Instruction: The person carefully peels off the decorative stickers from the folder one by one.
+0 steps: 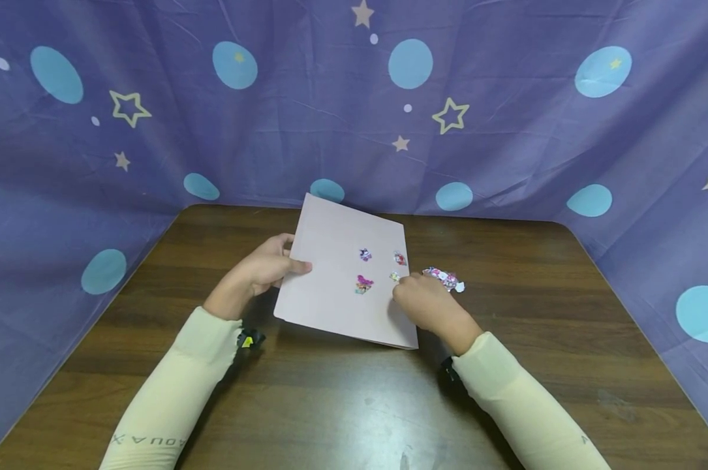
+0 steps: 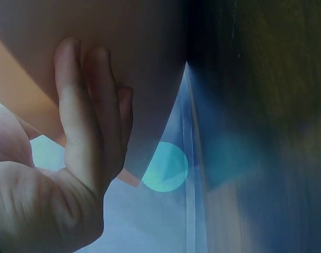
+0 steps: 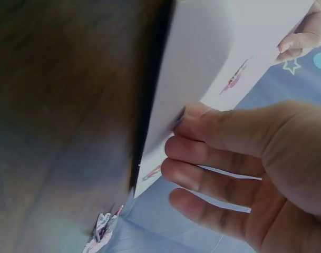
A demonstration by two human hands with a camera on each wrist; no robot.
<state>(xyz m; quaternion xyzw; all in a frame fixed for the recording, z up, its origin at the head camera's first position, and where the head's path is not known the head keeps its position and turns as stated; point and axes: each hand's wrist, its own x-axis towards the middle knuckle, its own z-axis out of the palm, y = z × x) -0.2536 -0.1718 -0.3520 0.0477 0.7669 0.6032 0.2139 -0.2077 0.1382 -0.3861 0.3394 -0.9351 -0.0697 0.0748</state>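
Holding pink card (image 1: 336, 274) edge, left hand (image 1: 262, 271) fingers (image 2: 78, 105) beneath

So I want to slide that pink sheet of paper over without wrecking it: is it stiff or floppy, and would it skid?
The pink sheet probably bends easily: it looks thin, and the left hand holds its edge. It likely skids readily on the smooth wooden table, being light for its size. A push from the right hand could shift the small stickers if they are loose, which I cannot tell.

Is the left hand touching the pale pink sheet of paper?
Touching. The head view shows the left hand with its thumb over the edge of the pale pink sheet of paper; the left wrist view shows fingers against it.
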